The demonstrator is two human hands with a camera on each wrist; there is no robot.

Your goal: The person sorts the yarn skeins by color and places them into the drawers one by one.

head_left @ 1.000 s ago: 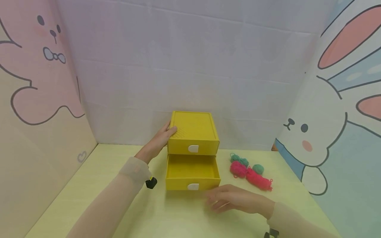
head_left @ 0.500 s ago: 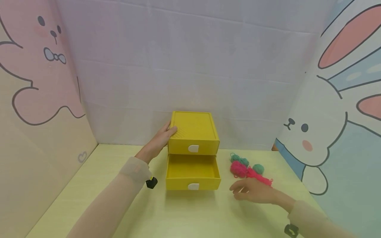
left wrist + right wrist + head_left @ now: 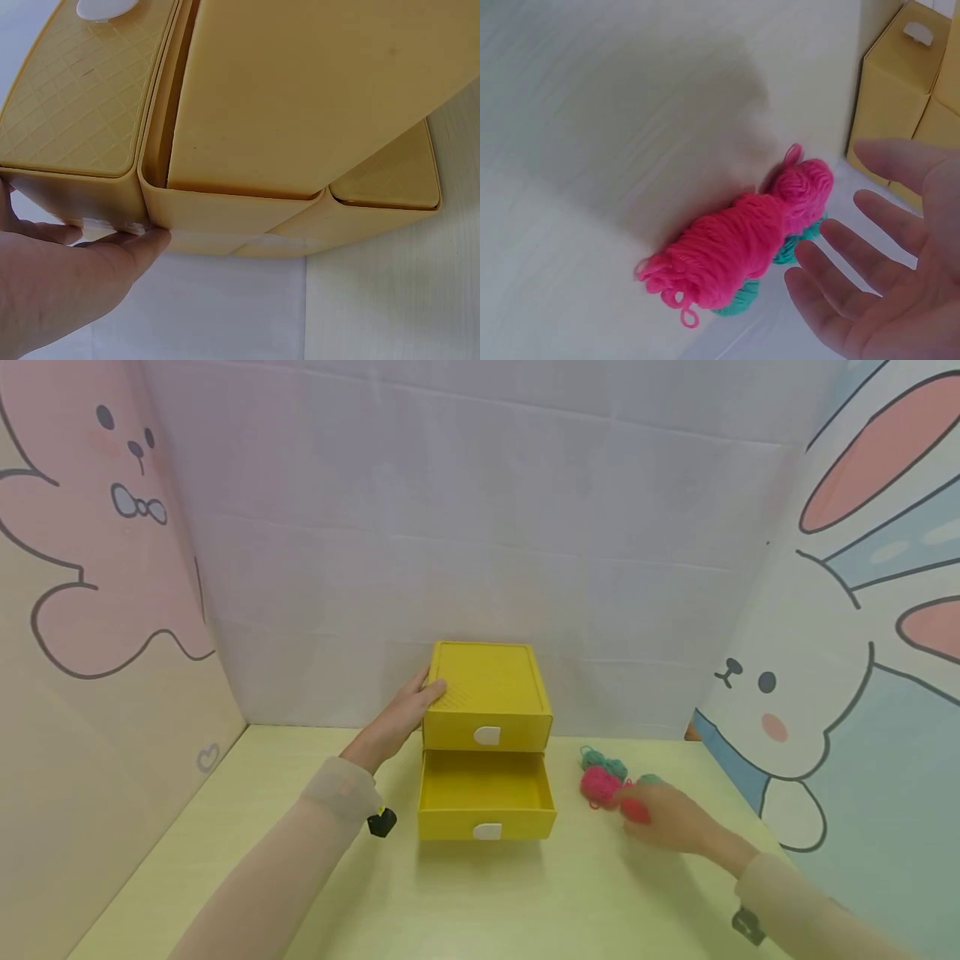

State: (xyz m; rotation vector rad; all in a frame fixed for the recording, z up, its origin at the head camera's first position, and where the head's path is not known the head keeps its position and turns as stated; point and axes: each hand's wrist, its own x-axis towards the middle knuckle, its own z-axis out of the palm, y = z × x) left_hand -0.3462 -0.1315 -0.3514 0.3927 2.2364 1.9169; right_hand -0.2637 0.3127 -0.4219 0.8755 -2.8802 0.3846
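A yellow drawer cabinet [image 3: 487, 677] stands at the back middle, its drawer [image 3: 486, 823] below the top one pulled out, with bare floor showing inside. My left hand [image 3: 401, 714] rests on the cabinet's left side, thumb over the top edge; in the left wrist view the left hand's fingers [image 3: 142, 251] lie along the side wall. Over the yarn at the right is my right hand [image 3: 663, 817], slightly blurred. The right wrist view has this right hand [image 3: 877, 270] with fingers spread and loosely bent, beside a pinkish-red yarn skein [image 3: 724, 244].
A magenta yarn ball [image 3: 600, 785] lies left of the skein, with green yarn [image 3: 592, 760] behind it and another green ball [image 3: 649, 779] partly behind the right hand. The left wrist view shows a lower drawer front [image 3: 394, 172] pushed in. Printed cloth walls surround the table.
My right hand has moved right from beside the pulled-out drawer's front to over the pinkish-red skein. The left hand and the cabinet have stayed in place.
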